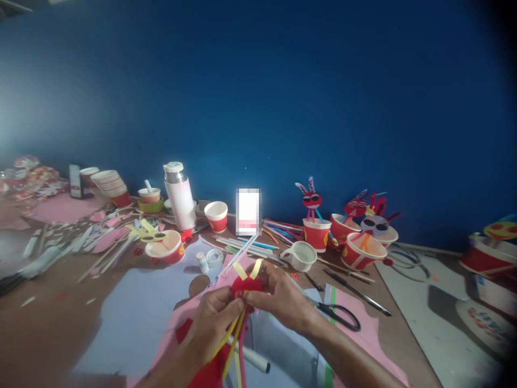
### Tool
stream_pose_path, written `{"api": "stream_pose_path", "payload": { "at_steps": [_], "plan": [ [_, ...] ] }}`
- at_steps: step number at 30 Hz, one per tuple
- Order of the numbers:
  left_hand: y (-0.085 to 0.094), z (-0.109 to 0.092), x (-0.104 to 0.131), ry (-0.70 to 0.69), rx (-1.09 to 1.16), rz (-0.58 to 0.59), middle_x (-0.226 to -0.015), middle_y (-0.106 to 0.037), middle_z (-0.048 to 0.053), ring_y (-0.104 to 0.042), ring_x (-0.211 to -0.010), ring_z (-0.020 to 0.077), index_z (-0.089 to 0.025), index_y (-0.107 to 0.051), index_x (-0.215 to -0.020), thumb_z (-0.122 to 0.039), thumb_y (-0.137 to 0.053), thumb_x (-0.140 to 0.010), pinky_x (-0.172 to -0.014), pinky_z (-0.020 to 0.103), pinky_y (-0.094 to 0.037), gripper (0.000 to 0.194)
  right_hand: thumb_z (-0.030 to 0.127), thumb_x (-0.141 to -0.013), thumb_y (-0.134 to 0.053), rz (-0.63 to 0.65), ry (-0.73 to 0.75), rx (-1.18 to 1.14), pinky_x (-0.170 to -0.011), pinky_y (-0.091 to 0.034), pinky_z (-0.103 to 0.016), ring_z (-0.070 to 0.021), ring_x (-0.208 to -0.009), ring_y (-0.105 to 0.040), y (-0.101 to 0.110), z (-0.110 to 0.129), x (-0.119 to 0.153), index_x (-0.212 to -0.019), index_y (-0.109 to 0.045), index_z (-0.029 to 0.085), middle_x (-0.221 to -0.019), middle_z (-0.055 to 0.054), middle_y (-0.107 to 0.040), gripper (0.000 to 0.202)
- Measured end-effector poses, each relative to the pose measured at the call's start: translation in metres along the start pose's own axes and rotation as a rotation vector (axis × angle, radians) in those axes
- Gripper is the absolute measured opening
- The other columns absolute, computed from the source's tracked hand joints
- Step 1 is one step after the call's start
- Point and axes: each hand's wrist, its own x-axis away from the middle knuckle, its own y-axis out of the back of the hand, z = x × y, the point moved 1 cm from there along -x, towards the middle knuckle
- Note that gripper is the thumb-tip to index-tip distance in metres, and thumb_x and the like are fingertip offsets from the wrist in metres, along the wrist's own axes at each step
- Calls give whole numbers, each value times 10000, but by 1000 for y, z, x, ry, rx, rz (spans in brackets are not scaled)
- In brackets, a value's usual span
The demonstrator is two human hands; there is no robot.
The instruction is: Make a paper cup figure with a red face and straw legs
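A small red paper piece (247, 283) with two pale yellow strips rising from its top is held at the bottom centre. My left hand (216, 318) pinches its left lower edge. On the right side, my right hand (278, 296) grips the same piece, thumb across its lower front. Yellow and pink pipe cleaners (234, 339) hang down from below it between my hands. Beneath lie red paper and a white marker (252, 357). Black-handled scissors (339, 315) rest just right of my right forearm.
Pink paper (355, 323) and light blue paper (133, 302) cover the near table. Behind stand a white flask (180, 202), a red paper cup (216, 216) and a white mug (302, 257). Decorated cups (317, 234) stand at right, and paper scraps (109, 237) lie at left.
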Motion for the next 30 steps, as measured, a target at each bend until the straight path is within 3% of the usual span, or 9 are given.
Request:
{"api": "stream_pose_path", "payload": {
  "at_steps": [3, 6, 9, 14, 17, 24, 30],
  "plan": [
    [3, 0, 0, -15, 11, -46, -552, -604, -7, -484, -464, 74, -128, -661, -705, -378, -761, -693, -472, 187, -376, 269, 414, -700, -735, -67, 16, 6, -622, -448, -263, -150, -700, -567, 7, 1, -3, -970, -536, 179, -766, -8, -589, 410],
    [4, -4, 1, -44, 16, -119, -580, -615, -6, -534, -507, 99, -142, -671, -733, -374, -750, -702, -504, 203, -427, 248, 464, -769, -656, -233, 88, 153, -607, -416, -256, -133, -658, -519, 13, -1, -4, -879, -582, 168, -736, -7, -567, 324],
    [2, -10, 3, -118, -47, -182, -604, -598, -14, -536, -546, 102, -146, -685, -717, -367, -746, -699, -516, 190, -434, 231, 420, -811, -616, -283, 135, 235, -616, -390, -261, -132, -633, -489, 12, -2, -1, -727, -592, 163, -672, 0, -555, 271],
    [1, -13, 4, -202, -192, -259, -609, -592, -16, -525, -578, 112, -154, -682, -667, -341, -739, -692, -523, 181, -431, 197, 281, -764, -648, -307, 173, 526, -630, -396, -273, -155, -648, -524, -3, 1, 5, -688, -626, 163, -657, -7, -599, 142],
    [0, -11, 4, -191, -167, -250, -597, -605, -17, -548, -617, 125, -160, -682, -683, -321, -740, -695, -565, 185, -448, 172, 194, -757, -596, -334, 138, 581, -614, -390, -266, -145, -620, -510, -7, 0, 5, -633, -598, 167, -619, 5, -583, 127],
    [1, -6, 4, -139, 26, -134, -645, -665, -5, -576, -594, 113, -159, -712, -795, -314, -746, -715, -614, 203, -477, 177, 198, -774, -568, -336, 131, 595, -603, -391, -261, -141, -615, -508, -7, -2, 5, -613, -549, 181, -603, 16, -567, 163],
    [2, -3, 5, -96, 44, -118, -592, -633, -14, -539, -513, 90, -151, -708, -797, -363, -758, -699, -486, 176, -449, 239, 185, -760, -591, -360, 150, 636, -608, -409, -260, -146, -627, -534, -7, -2, 6, -696, -578, 187, -646, 14, -591, 65]
  ]
}}
